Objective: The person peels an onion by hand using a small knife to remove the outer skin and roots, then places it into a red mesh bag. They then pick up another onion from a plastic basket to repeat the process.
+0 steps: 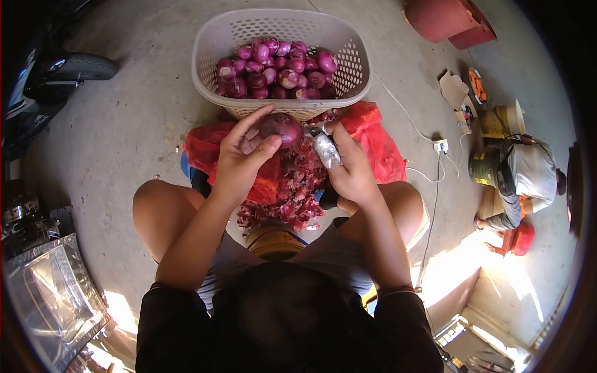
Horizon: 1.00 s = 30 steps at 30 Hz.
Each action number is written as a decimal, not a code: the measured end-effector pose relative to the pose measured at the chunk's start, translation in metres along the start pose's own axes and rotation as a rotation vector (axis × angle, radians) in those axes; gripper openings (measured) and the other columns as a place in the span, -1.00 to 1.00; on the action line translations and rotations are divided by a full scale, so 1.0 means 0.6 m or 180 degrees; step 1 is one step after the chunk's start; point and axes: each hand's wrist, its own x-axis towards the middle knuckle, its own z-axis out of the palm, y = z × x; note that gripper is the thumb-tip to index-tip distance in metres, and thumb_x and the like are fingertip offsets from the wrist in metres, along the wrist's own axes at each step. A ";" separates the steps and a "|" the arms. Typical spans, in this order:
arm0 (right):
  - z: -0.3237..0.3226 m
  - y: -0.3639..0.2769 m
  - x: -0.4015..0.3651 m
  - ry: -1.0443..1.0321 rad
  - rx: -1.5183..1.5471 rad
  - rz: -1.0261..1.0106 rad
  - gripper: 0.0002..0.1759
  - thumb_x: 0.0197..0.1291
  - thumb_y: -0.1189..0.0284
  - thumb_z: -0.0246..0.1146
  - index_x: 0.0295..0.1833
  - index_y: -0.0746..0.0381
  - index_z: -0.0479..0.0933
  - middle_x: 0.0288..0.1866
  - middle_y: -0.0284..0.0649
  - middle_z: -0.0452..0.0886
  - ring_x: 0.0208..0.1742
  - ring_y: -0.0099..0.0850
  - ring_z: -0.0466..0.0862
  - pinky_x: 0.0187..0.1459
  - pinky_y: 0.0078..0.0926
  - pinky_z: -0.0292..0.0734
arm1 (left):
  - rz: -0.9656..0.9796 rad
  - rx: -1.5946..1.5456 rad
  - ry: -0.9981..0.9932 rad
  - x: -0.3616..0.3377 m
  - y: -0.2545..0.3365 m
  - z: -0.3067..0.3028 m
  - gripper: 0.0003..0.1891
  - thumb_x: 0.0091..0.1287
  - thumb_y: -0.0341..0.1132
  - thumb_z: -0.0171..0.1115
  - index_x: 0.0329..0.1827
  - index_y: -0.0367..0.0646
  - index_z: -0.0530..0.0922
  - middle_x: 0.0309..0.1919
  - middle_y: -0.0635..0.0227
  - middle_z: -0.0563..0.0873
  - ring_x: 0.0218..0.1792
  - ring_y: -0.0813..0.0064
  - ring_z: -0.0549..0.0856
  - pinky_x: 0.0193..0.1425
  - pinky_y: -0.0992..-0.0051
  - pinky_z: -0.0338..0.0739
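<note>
Onion (283,129) sits clamped between the left hand's (241,149) thumb and fingers, at ten o'clock from the right hand (353,163). From where I stand, the right fingers grip a silver-wrapped handle (325,150), axis five-to-eleven o'clock, upper end just beside the onion.

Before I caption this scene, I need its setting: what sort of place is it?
Likely a garage or storeroom: a motorbike tyre shows at left, a power strip lies on the grey floor, and a basket holds onions.
</note>
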 end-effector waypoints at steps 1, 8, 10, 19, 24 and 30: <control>-0.003 0.002 0.002 -0.0073 -0.0090 -0.0029 -0.54 -0.10 0.60 0.12 0.03 0.28 0.36 -0.24 0.07 0.55 -0.18 0.07 0.58 -0.19 -0.14 0.46 | 0.0057 0.0043 -0.0069 -0.001 -0.001 0.001 -0.50 0.25 -0.45 0.26 0.27 -0.23 0.37 -0.07 0.40 0.58 -0.09 0.65 0.55 0.04 0.60 0.44; -0.017 -0.005 0.015 -0.0299 -0.0434 -0.0220 -0.61 -0.15 0.45 0.26 -0.11 0.26 0.42 -0.43 0.01 0.54 -0.35 0.02 0.59 -0.35 -0.15 0.45 | -0.0019 0.0202 -0.0359 -0.004 0.005 0.002 -0.51 0.24 -0.46 0.27 0.25 -0.28 0.40 -0.04 0.37 0.60 -0.04 0.64 0.55 0.11 0.58 0.42; -0.018 -0.003 0.017 -0.0384 -0.0474 -0.0296 -0.62 -0.15 0.43 0.27 -0.14 0.27 0.43 -0.44 0.00 0.53 -0.36 0.01 0.58 -0.36 -0.15 0.44 | -0.0044 0.0197 -0.0378 -0.004 0.005 0.003 -0.51 0.24 -0.45 0.27 0.25 -0.28 0.40 -0.03 0.36 0.59 -0.04 0.65 0.55 0.11 0.58 0.42; -0.015 -0.007 0.023 -0.0527 -0.0164 -0.0503 -0.74 -0.13 0.45 0.26 -0.27 0.29 0.44 -0.48 0.00 0.49 -0.39 0.02 0.55 -0.38 -0.16 0.41 | 0.0079 0.0245 -0.0556 -0.002 0.008 0.003 -0.52 0.25 -0.44 0.27 0.25 -0.28 0.40 -0.01 0.36 0.59 -0.04 0.65 0.54 0.11 0.58 0.42; -0.017 0.004 0.019 -0.0626 -0.0258 -0.0706 -0.78 -0.16 0.45 0.29 -0.36 0.30 0.45 -0.54 -0.04 0.45 -0.45 -0.01 0.53 -0.43 -0.19 0.39 | 0.0041 0.0278 -0.0592 -0.003 0.013 0.003 -0.52 0.25 -0.42 0.27 0.24 -0.28 0.41 0.01 0.36 0.59 -0.03 0.66 0.53 0.12 0.58 0.42; -0.011 0.001 0.019 -0.0320 -0.0543 -0.1148 -0.79 -0.23 0.45 0.30 -0.40 0.24 0.46 -0.59 -0.12 0.43 -0.50 -0.11 0.53 -0.48 -0.21 0.38 | -0.0056 0.0260 -0.0597 -0.006 0.019 0.001 -0.52 0.26 -0.40 0.27 0.24 -0.29 0.41 0.00 0.36 0.58 -0.03 0.65 0.53 0.12 0.57 0.41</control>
